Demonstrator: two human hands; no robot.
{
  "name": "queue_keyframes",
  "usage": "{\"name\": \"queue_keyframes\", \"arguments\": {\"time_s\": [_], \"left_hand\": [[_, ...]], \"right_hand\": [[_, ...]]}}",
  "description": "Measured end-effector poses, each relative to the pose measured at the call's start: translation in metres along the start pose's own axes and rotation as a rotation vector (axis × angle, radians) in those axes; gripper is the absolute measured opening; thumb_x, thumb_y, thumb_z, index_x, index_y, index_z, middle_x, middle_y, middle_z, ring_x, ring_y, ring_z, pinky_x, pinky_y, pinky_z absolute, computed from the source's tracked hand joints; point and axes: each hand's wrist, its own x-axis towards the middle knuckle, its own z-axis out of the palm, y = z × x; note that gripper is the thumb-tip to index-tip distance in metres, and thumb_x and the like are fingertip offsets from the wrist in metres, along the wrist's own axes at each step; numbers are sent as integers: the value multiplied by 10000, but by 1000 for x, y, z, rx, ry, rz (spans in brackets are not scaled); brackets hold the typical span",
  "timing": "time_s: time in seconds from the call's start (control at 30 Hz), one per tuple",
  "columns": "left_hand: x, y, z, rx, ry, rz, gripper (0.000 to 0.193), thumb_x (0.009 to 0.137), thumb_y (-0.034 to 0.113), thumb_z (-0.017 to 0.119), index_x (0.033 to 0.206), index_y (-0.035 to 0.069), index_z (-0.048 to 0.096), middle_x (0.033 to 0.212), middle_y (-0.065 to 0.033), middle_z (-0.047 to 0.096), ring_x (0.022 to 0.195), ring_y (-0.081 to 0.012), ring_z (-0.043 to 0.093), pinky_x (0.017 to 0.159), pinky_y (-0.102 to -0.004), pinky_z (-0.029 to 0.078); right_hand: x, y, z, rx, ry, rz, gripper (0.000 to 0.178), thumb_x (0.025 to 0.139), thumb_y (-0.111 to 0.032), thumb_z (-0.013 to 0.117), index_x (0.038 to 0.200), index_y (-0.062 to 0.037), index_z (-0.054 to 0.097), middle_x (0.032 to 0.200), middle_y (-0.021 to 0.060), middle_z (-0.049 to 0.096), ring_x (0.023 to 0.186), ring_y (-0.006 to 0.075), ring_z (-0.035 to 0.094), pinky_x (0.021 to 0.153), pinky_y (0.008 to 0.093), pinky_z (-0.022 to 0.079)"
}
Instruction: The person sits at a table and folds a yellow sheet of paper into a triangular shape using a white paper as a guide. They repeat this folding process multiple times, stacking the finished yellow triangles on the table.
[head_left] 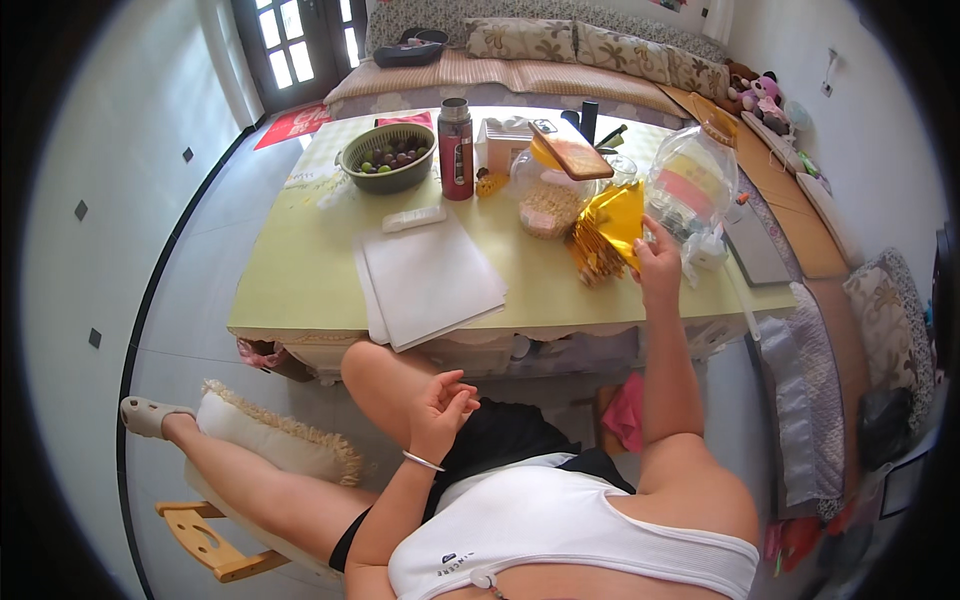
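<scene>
My right hand [657,262] reaches over the table's right part, its thumb and fingers pinching the edge of a shiny gold foil sheet or pouch [622,215]. Layered, fringe-like edges of the gold foil hang at its lower left, above the tabletop. Just left of it stands a clear rounded jar [548,208] with pale, grain-like contents, and a flat brown wooden piece [570,153] is tilted over the jar. A bulging clear plastic bag [692,180] sits right of the foil. My left hand [443,408] is above my lap, fingers loosely bent and apart, holding nothing.
White paper sheets [430,275] lie near the table's front edge, a small white packet [414,219] behind them. Farther back stand a fruit colander [362,178], a red flask [456,150] and a tissue box [497,145]. A grey laptop-like slab [757,250] lies at the right edge.
</scene>
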Motion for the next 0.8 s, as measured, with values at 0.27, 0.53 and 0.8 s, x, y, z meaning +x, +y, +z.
{"name": "queue_keyframes", "arguments": {"time_s": [0.27,0.53,0.8], "left_hand": [[-5,0,-1,64,-20,24,312,971,22,607,1279,9,558,1031,-79,687,831,-125,675,749,-240,561],[-1,2,-3,98,-15,18,283,972,21,602,1253,5,577,1006,-76,692,834,-120,671,748,-241,558],[37,69,-25,889,247,455,140,879,33,692,1014,-7,700,927,-97,711,803,-196,680,735,-293,530]], "right_hand": [[62,19,20,-258,-15,-99,265,916,-85,592,1128,20,709,814,119,704,595,124,669,491,266,513],[54,-5,22,-1229,-95,-247,203,895,-287,633,971,-134,742,950,143,729,900,315,713,775,436,561],[67,17,28,-1330,-189,-275,229,941,-300,555,1016,-140,701,920,141,730,878,346,718,740,472,565]]}}
